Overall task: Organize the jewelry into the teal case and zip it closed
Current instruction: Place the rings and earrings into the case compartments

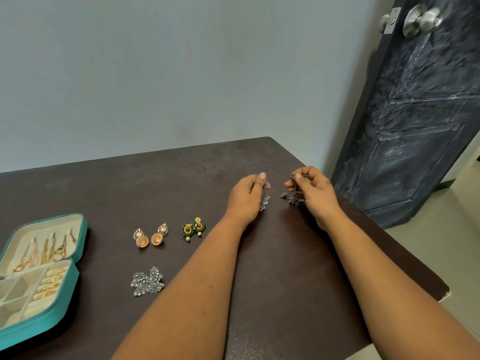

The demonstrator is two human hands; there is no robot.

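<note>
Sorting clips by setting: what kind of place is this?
Probably a room at home: a dark brown table against a plain grey-blue wall, beside a dark panelled door with a round metal knob.

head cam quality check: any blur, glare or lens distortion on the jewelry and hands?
Head view: soft, even light, with faint shadows under the forearms. Wide-angle bowing bends the table edge and door. The left hand and right hand are slightly soft, and the dark earrings they pinch are too blurred for detail. Mild glare shows on the doorknob. The teal case is cropped at the left edge.
</note>
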